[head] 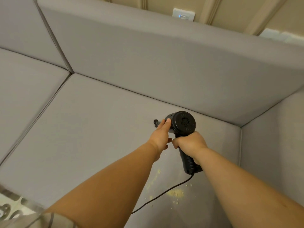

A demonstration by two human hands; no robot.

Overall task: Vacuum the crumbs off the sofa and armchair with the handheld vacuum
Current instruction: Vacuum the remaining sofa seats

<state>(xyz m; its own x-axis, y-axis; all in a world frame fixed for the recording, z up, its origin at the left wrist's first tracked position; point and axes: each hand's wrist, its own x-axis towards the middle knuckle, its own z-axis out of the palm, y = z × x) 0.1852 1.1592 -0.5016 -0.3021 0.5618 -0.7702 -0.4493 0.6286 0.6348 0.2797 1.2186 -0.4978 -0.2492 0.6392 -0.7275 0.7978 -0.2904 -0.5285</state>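
We're holding the handheld vacuum over the sofa seat cushion, close to the back corner, at about 2 o'clock from frame centre. Right hand is wrapped round the black pistol handle, fingers closed tight on it. Left hand steadies the barrel from the side: thumb lies along the body, the other fingers are hidden, so we can't tell how they curl.

Handling: rigid plastic shell, looks light enough for one hand (a judgement, not measured). The ribbed handle is the right place to grip; the second hand on the barrel steers the nozzle. The cord trails from the handle base toward 7 o'clock and could drag through the mess.

Orientation: the barrel's long axis runs roughly 4 to 10 o'clock, round rear cap facing us, nozzle pointing toward 10 o'clock and slightly down at the cushion. The handle hangs toward 6.

Crumbs, a yellow scatter, lie at 6 o'clock from the vacuum, behind the nozzle, so it currently points away from them.
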